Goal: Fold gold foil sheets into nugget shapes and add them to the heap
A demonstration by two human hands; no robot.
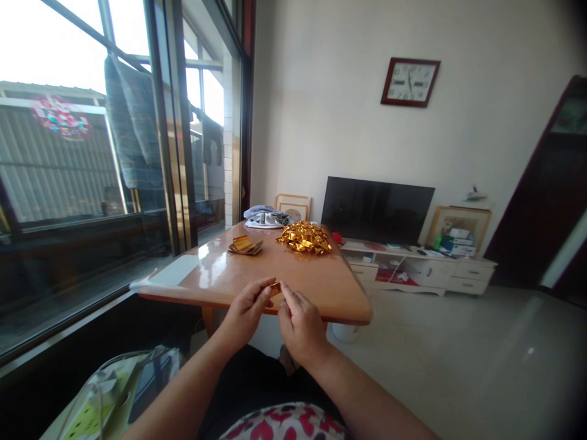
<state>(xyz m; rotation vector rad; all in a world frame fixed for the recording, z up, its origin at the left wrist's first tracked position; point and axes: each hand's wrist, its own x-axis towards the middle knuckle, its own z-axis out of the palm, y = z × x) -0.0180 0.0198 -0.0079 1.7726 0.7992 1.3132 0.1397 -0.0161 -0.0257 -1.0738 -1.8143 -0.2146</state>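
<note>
Between my two hands, at the near edge of the wooden table (220,282), is a small piece of gold foil paper (275,288). My left hand (247,310) pinches it from the left with thumb and fingers. From the right, my right hand (299,318) grips its other side; part of the paper is hidden by the fingers. Farther back on the table sits a heap of folded gold foil pieces (305,238). Left of the heap lies a stack of flat gold paper sheets (245,245), its top sheet curled up.
Folded cloth (265,217) lies at the table's far end. A low white cabinet (431,273) with a television (376,209) stands behind, right of the table. Large windows (82,153) line the left side. A bag of items (114,391) sits at lower left.
</note>
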